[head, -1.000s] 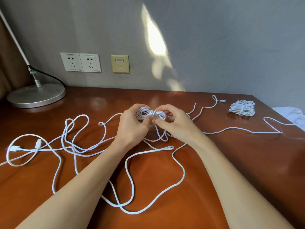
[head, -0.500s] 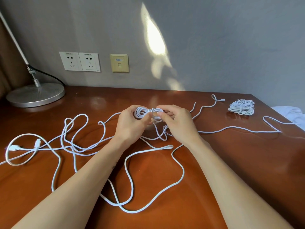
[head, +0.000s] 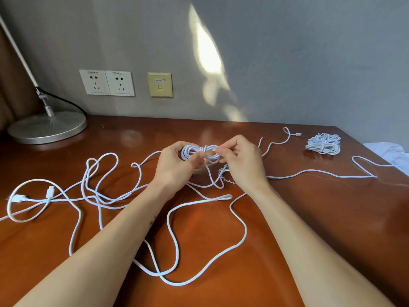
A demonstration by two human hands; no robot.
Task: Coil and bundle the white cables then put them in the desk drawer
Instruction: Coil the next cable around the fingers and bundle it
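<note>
Barely shifted, left hand (head: 174,167) and right hand (head: 243,165) pinch the smooth white figure-eight coil (head: 199,151) over glossy desk (head: 309,218).

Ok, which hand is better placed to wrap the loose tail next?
Probably right: the right hand pinches the coil, with the loose tail hanging just below it; the left hand grips the other loop.

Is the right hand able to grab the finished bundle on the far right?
Probably, once freed: the right hand pinches the coil now; only desk and a loose cable lie before the finished bundle.
</note>
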